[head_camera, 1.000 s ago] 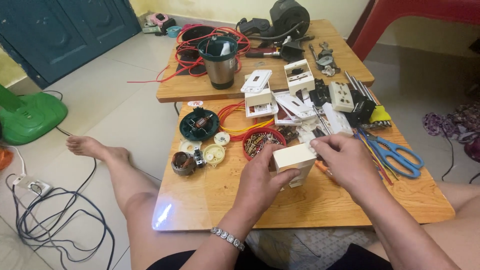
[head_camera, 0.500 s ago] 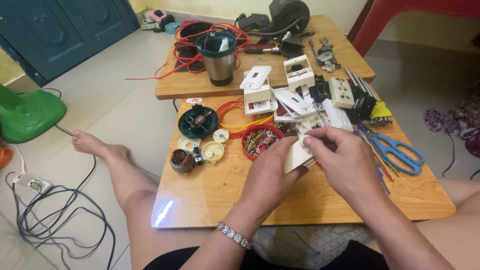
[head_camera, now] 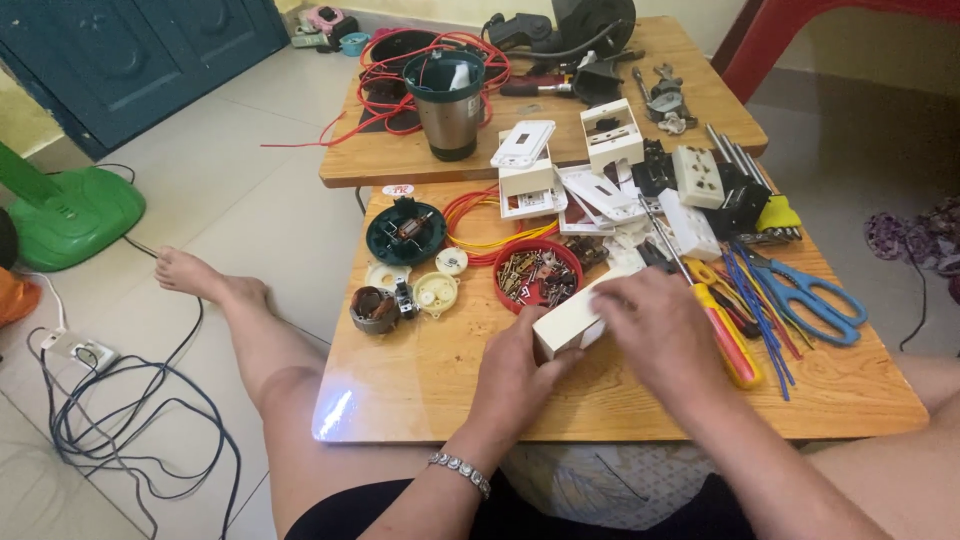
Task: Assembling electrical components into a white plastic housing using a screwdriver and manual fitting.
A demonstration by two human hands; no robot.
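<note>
My grip: both hands hold the cream plastic box (head_camera: 572,318) just below the red screw dish (head_camera: 538,277).
Left hand (head_camera: 522,372) clasps its near-left end, right hand (head_camera: 662,335) covers the far-right end; its long axis rises rightward.

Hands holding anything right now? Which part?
Yes: a cream plastic box. The left hand grips its near lower end; the right hand covers its far end.

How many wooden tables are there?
2. The near table is under the left hand and right hand, which hold a cream box. The far table stands behind it, touching.
</note>
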